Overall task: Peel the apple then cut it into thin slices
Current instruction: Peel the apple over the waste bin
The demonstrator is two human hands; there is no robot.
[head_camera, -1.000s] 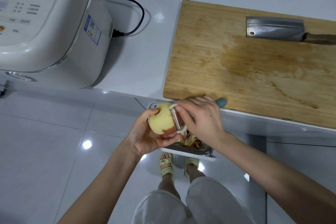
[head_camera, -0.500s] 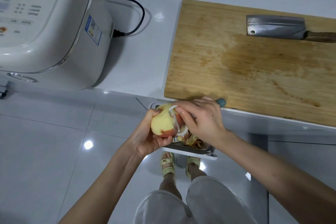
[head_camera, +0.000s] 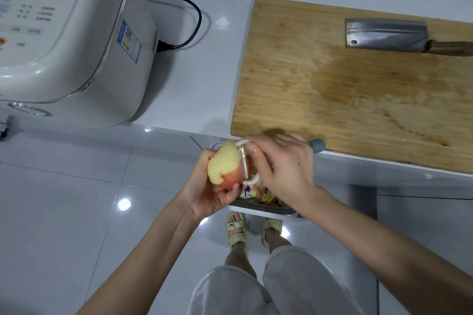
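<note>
My left hand (head_camera: 207, 186) grips a partly peeled apple (head_camera: 225, 163) from below; its upper part shows pale yellow flesh, its lower part still has red skin. My right hand (head_camera: 281, 169) holds a white peeler (head_camera: 245, 161) with a teal handle end (head_camera: 317, 145), the blade lying against the apple's right side. Both hands hover just off the counter's front edge, above a bin (head_camera: 263, 208) holding peel strips. A cleaver (head_camera: 386, 34) lies on the wooden cutting board (head_camera: 332, 89) at the upper right.
A white rice cooker (head_camera: 66, 33) stands at the left of the white counter (head_camera: 194, 79), its black cord (head_camera: 189, 20) looping behind it. Below are glossy floor tiles, my legs and my sandalled feet (head_camera: 236, 230).
The apple has turned in my left hand, bringing red skin into view at the bottom. The peeler has shifted along the apple's right side. The board and cleaver have not moved.
</note>
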